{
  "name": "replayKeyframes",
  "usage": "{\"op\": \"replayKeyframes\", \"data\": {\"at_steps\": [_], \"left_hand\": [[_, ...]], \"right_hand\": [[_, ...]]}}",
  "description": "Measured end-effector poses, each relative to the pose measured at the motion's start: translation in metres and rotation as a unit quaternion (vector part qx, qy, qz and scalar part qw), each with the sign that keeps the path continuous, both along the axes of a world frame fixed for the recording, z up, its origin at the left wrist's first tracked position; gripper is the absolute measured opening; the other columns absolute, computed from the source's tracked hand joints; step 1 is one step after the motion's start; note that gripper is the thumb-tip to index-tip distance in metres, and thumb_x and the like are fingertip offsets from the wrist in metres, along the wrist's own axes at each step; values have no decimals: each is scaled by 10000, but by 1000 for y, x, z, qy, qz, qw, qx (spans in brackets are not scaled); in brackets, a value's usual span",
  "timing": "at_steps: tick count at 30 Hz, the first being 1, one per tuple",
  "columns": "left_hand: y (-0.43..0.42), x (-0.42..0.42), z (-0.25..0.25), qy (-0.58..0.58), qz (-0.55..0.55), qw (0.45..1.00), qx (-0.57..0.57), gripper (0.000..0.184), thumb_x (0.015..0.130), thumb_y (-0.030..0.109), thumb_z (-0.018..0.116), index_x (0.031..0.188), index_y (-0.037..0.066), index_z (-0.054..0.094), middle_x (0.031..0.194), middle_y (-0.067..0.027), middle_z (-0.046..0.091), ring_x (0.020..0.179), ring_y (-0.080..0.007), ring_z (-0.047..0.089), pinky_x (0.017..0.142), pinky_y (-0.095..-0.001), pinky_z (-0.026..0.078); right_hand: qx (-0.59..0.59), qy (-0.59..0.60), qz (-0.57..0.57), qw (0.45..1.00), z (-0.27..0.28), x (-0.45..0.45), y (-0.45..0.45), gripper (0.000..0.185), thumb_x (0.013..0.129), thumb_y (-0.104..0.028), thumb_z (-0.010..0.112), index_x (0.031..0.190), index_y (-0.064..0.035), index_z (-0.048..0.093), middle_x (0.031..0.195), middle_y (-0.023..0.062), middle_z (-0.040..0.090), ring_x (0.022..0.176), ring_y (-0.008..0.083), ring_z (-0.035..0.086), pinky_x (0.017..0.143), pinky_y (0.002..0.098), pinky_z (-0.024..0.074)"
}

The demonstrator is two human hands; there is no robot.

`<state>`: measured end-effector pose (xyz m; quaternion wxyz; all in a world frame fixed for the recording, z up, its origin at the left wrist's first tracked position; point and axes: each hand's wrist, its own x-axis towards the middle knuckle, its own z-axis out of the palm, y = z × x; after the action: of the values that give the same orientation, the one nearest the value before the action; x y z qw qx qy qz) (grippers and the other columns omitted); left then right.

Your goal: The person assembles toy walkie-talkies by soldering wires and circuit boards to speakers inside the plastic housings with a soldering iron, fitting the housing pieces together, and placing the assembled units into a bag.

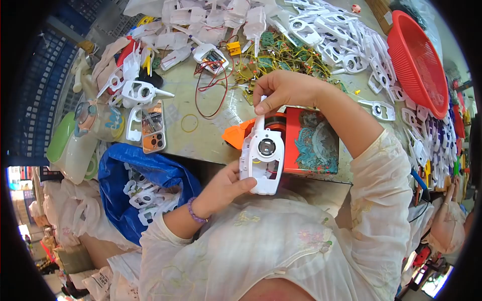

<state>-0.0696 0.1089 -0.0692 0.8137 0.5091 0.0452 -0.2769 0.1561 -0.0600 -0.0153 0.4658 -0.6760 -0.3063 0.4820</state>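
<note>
Both hands hold one white plastic housing [271,183], upright above the table's front edge. It has a round black speaker in its middle, a rectangular opening below and a long antenna pointing away from me. My left hand [226,188] grips its lower left side, the thumb on the front near the bottom. The fingers of my right hand [276,90] pinch the antenna's tip. Just behind the housing are an orange tape dispenser [236,135] and a red tray [296,155] with teal and grey scraps.
Green circuit boards with yellow wires [281,55] lie in a heap behind my right hand. White housings [331,45] are piled at the back right, beside a red basket [416,65]. A phone [153,128] and a blue bag [118,175] of white parts are at left.
</note>
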Motion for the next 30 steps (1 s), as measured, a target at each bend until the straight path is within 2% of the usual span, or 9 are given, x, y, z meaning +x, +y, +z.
{"op": "replayKeyframes", "data": {"at_steps": [3,7,11,12,15,21,24,28,30], "left_hand": [[18,3,23,-74,11,985,155,451,851,151,704,1218,-27,511,1091,-63,633,947,-145,626,842,-305,508],[46,8,34,-118,6,895,430,782,630,410,855,1179,-38,526,1021,-143,659,898,-182,649,799,-308,499],[59,-1,55,-129,51,950,280,750,636,229,866,1262,21,508,1126,-65,607,1032,-157,566,892,-290,451],[69,-3,55,-111,46,960,254,773,615,192,879,1268,21,502,1120,-50,611,1022,-141,569,887,-285,453],[110,-10,70,-113,-31,951,287,701,618,159,873,1222,25,542,1092,-32,624,991,-118,578,857,-284,467],[222,-50,63,-23,-270,799,536,573,577,265,832,1062,32,637,915,-99,674,826,-166,631,747,-289,497],[229,-73,21,116,-404,647,637,663,493,386,795,1055,62,658,868,-168,681,819,-297,652,716,-374,514],[241,-84,-10,98,-440,437,779,500,441,397,774,837,97,719,848,-134,697,817,-305,676,698,-423,513],[212,-74,21,65,-378,379,842,391,415,319,773,758,136,734,790,-129,700,752,-282,681,704,-425,494]], "right_hand": [[20,14,-23,999,5,-11,12,252,785,-189,765,899,-23,614,829,19,633,770,93,611,696,238,509],[62,-29,-65,996,27,-37,22,198,814,-144,721,871,-3,594,814,49,629,721,99,610,666,233,505],[111,-43,-154,981,32,-82,32,223,800,-140,752,873,1,595,725,31,607,662,78,571,586,222,469],[126,66,-157,977,32,-90,35,237,793,-130,761,880,-4,579,748,20,604,670,66,563,582,206,456],[175,32,-173,969,34,-115,45,300,818,-148,737,1016,-4,564,942,34,604,804,83,576,662,222,469],[242,-162,-124,949,39,-143,6,307,839,-127,697,1086,-8,560,961,76,594,855,157,587,689,274,490],[197,-216,-56,955,42,-154,-8,249,824,-145,695,1016,-27,591,949,91,603,827,213,604,687,306,503],[225,-291,66,928,25,-163,-25,145,843,-165,655,920,-48,619,866,93,628,799,271,615,709,354,509],[208,-300,74,928,21,-167,-39,129,835,-155,668,902,-51,631,858,78,646,804,259,629,700,350,513]]}}
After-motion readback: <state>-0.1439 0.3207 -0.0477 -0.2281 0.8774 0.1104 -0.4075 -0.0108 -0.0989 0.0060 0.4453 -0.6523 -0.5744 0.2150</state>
